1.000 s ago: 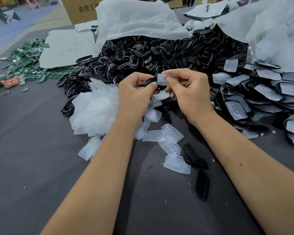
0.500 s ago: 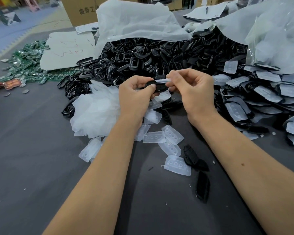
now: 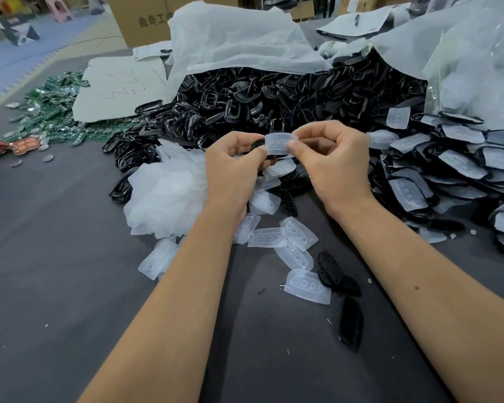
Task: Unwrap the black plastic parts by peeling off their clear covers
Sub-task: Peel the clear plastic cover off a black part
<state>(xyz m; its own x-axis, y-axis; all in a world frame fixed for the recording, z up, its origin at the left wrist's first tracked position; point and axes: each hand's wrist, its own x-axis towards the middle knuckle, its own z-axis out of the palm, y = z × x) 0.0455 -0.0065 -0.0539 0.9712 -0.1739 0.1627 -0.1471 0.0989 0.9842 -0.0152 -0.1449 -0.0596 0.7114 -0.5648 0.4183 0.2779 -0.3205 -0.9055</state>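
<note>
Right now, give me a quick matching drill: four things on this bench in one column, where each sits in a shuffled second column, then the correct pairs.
Things
1. clear cover
2. green circuit boards
3. bare black part
4. covered black parts

Places
A. heaped at the far left of the table
B. lying alone on the table between the forearms
C. pinched between the left hand and right hand
D. piled to the right of the hands

Pairs: 1-C, 2-A, 3-B, 4-D
</note>
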